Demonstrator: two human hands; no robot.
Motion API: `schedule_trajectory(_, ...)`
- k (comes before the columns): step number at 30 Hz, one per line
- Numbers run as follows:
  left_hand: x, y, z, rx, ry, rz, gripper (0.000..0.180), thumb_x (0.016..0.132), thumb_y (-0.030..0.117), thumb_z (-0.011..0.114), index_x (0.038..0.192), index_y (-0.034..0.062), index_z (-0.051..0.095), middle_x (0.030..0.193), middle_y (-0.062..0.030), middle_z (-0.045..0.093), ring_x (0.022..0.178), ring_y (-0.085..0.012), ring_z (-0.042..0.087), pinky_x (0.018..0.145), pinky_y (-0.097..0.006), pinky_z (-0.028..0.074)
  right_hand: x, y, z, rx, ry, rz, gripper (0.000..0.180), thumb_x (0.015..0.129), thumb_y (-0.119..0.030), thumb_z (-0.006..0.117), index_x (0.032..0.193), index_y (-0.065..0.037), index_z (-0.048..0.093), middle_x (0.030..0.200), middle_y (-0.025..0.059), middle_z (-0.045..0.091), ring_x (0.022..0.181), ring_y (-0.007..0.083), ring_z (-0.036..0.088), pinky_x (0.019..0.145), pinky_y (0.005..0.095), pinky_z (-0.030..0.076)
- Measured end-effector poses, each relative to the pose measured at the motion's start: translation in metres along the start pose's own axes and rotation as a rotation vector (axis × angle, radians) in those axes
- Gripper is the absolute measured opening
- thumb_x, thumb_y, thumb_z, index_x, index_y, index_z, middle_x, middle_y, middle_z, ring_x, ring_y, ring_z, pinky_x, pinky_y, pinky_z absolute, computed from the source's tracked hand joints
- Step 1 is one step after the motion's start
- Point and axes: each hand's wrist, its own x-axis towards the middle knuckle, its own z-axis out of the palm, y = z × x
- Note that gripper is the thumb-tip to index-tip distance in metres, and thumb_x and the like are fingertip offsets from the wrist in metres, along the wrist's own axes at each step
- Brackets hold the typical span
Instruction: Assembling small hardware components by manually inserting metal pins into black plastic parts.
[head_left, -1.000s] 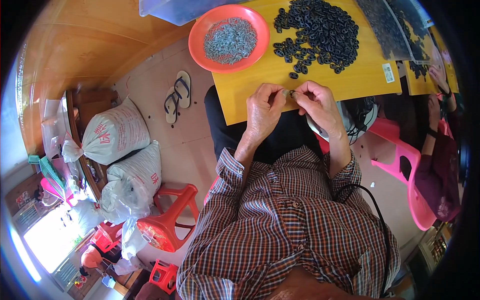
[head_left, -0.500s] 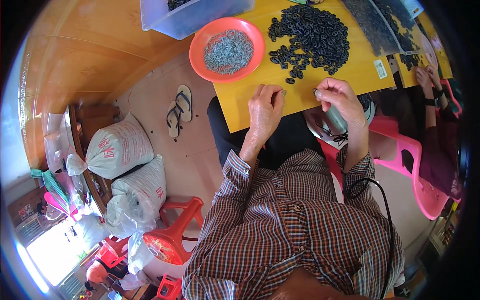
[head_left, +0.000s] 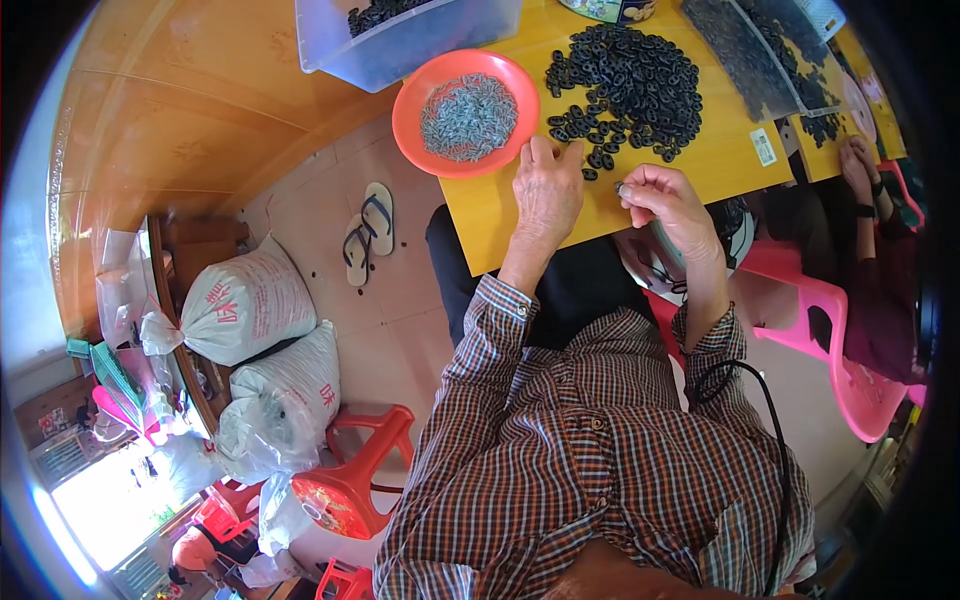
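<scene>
A heap of small black oval pieces with holes (head_left: pixel 640 85) lies on the yellow tabletop (head_left: pixel 480 225), some scattered along its near left side. My left hand (head_left: pixel 548 190) is at those scattered pieces, between the heap and an orange-red plate (head_left: pixel 405 125) of small silvery metal pins (head_left: pixel 468 118). Its fingers are curled and closed, and the fingertips' contents are hidden. Farther right, over the table's near edge, my right hand (head_left: pixel 672 208) pinches a small dark piece (head_left: pixel 621 188) between thumb and forefinger. Its exact shape is too small to tell.
A clear plastic bin (head_left: pixel 390 50) with black pieces stands beyond the plate. A round tin (head_left: pixel 625 10) sits behind the heap. At right are a translucent bag of black pieces (head_left: pixel 740 60), a pink chair (head_left: pixel 860 395) and another person's hands (head_left: pixel 857 165). Sandals (head_left: pixel 370 230) lie on the floor.
My left hand has moved forward and slightly right, up to the scattered black pieces. My right hand stays nearly in place, still pinching the small dark piece. The whole view has shifted slightly.
</scene>
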Motion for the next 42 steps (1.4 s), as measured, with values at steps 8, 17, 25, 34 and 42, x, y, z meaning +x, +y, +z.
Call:
schedule_trajectory(8,-0.007,-0.010,-0.001,-0.089,0.088,-0.004,0.015,0.077,0.006,0.066,0.092,0.0044,0.067,0.085,-0.0108,0.051,0.079,-0.0278,0.056,0.062,-0.038,0.048,0.004,0.012,0.001,0.044,-0.006,0.021,0.015,0.087,-0.018,0.064,0.085,-0.003,0.062,0.074,-0.0003,0.059,0.057,0.0047,0.052,0.056,0.0181,0.043)
schedule_trajectory(17,-0.002,0.000,-0.001,0.006,0.063,-0.021,0.013,0.077,0.006,0.068,0.089,0.0009,0.065,0.083,-0.0110,0.051,0.078,-0.0289,0.057,0.064,-0.038,0.048,0.000,0.016,0.005,0.108,0.033,-0.013,0.013,0.087,-0.016,0.064,0.083,-0.004,0.061,0.072,-0.0011,0.059,0.054,0.0039,0.051,0.051,0.0177,0.041)
schedule_trajectory(25,0.005,0.003,0.001,-0.066,0.141,-0.027,0.024,0.079,0.002,0.064,0.102,-0.0015,0.063,0.099,-0.0144,0.055,0.087,-0.0311,0.060,0.071,-0.038,0.051,0.003,0.020,0.003,0.121,0.029,-0.015,0.012,0.087,-0.015,0.064,0.084,-0.004,0.061,0.073,-0.0008,0.059,0.054,0.0039,0.051,0.051,0.0174,0.040)
schedule_trajectory(34,0.007,0.001,0.004,0.018,-0.012,-0.038,0.026,0.079,0.001,0.060,0.105,0.0009,0.063,0.108,-0.0141,0.057,0.091,-0.0307,0.062,0.073,-0.037,0.053,0.003,0.020,0.002,0.143,0.035,-0.004,0.012,0.087,-0.015,0.064,0.085,-0.003,0.061,0.073,-0.0006,0.059,0.054,0.0037,0.050,0.051,0.0170,0.039)
schedule_trajectory(42,-0.002,-0.011,-0.004,-0.196,0.100,-0.036,0.021,0.082,0.001,0.059,0.102,-0.0001,0.064,0.102,-0.0160,0.060,0.086,-0.0314,0.063,0.071,-0.037,0.053,0.005,0.020,0.002,0.164,0.034,0.000,0.013,0.087,-0.016,0.065,0.086,-0.003,0.061,0.074,-0.0002,0.060,0.054,0.0037,0.050,0.051,0.0170,0.039)
